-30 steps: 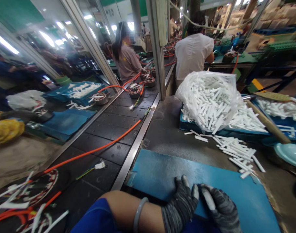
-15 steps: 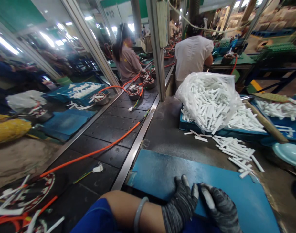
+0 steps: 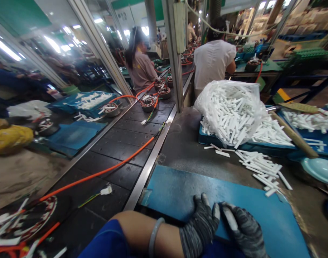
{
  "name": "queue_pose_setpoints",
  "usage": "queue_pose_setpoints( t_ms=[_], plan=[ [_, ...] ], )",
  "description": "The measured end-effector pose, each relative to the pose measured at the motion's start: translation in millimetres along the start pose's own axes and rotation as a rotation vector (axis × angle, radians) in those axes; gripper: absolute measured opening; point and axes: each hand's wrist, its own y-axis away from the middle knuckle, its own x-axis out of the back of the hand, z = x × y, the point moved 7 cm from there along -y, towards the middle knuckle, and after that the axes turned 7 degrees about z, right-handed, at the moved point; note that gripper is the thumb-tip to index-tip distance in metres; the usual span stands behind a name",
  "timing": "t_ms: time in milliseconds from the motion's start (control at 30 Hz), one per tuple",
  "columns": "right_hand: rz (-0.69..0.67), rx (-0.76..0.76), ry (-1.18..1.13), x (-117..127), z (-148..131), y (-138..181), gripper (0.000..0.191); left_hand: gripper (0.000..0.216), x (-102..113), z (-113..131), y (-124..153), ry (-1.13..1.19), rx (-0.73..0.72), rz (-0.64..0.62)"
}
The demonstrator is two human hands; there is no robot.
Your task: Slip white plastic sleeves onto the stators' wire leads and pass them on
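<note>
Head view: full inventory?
Flat rectangular mat: one, blue, under hands
Loose slim sticks: many, white, by mat
Filled plastic bag: one, clear, on blue tray
Long wooden rod: one, brown, right of bag
Domed piece: one, turquoise, far right
Slatted conveyor: one, black, left of mat
Round wired parts: several, dark, along conveyor
Thick cables: several, orange, on conveyor
People: several, mixed clothing, ahead and left
Bracelet: one, grey, left arm
Gloved left hand: one, grey, over mat
Gloved right hand: one, grey, over mat
</note>
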Motion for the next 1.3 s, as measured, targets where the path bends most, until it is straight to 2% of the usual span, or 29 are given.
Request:
queue_pose_setpoints(
  t_ms=[200,500,867,1100,1300],
  plan=[
    [0.009,0.011,0.015,4.1,-2.5,-3.5,0.034,0.046,-2.9,5.4,2.5,-0.016,-0.006,-0.006],
    [0.007,0.002,-0.005,6.2,-1.4,-2.5,0.035,0.047,7.8,2.0,3.9,-0.033,-0.038,-0.042],
    [0.024,0.002,0.002,6.0,-3.4,-1.3,0.035,0.043,4.3,3.9,1.8,-0.027,-0.003,0.009],
    [0.027,-0.045,-0.042,5.1,-0.7,1.2,0.040,0.044,13.4,-5.3,2.4,-0.027,-0.007,-0.017],
    [0.003,-0.043,-0.035,4.8,-1.4,1.2,0.039,0.048,0.9,3.8,3.7,0.005,-0.018,-0.014]
  ],
)
